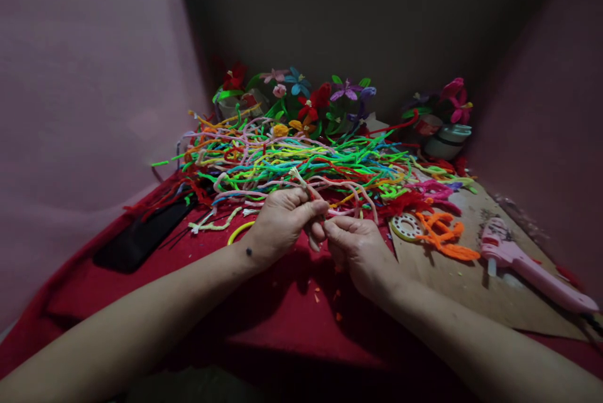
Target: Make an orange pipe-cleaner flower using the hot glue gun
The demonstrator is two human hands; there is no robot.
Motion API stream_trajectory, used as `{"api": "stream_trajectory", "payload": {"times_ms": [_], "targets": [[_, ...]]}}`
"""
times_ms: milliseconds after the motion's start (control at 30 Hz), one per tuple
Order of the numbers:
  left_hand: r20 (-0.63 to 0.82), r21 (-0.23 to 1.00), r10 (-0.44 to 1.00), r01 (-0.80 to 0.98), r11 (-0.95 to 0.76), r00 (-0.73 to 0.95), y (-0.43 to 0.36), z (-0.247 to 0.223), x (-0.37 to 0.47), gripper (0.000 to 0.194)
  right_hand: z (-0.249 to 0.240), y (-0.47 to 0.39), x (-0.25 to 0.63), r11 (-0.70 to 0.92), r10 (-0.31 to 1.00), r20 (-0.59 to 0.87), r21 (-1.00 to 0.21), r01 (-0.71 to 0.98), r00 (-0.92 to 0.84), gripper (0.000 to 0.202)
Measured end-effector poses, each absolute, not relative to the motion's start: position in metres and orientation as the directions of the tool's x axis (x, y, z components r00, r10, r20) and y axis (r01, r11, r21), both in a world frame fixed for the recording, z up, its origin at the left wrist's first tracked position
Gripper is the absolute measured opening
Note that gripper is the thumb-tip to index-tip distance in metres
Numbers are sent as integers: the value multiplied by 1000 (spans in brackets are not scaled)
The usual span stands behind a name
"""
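Observation:
My left hand (285, 218) is closed, thumb against fingers, on a small white-tipped bundle (296, 175) that pokes up above the knuckles. A pinkish pipe cleaner seems to run beside it, though the fingers cover most of it. My right hand (360, 246) is pinched just to the right, its fingertips meeting the left ones; whatever lies between them is hidden. Just beyond both hands spreads a big heap of coloured pipe cleaners (301, 158), in green, pink, orange, red and blue.
Pipe cleaner flowers (308, 105) stand behind the heap. On the right, a board (433, 284) carries a pink glue gun (532, 268), orange looped pipe cleaners (445, 236) and a round perforated disc (406, 227). A dark phone (141, 236) lies left on the red cloth (282, 321).

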State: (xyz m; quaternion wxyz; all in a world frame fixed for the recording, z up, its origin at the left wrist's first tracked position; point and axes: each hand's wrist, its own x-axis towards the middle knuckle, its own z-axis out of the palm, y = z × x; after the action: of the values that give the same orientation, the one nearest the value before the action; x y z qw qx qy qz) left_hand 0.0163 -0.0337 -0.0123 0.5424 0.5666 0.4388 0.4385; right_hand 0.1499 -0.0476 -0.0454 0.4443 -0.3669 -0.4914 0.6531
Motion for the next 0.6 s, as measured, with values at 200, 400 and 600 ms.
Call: {"api": "stream_trajectory", "payload": {"times_ms": [200, 400, 600], "targets": [[56, 993, 977, 91, -76, 206, -34, -14, 17, 15, -49, -47, 148, -153, 942, -75, -964, -220, -327, 29], [93, 984, 977, 134, -119, 191, -35, -13, 19, 14, -52, -45, 145, -139, 948, -67, -966, -217, -311, 28], [50, 987, 980, 139, -78, 191, -32, -7, 14, 21, -51, -42, 148, -112, 925, -13, -964, -241, -380, 27]]}}
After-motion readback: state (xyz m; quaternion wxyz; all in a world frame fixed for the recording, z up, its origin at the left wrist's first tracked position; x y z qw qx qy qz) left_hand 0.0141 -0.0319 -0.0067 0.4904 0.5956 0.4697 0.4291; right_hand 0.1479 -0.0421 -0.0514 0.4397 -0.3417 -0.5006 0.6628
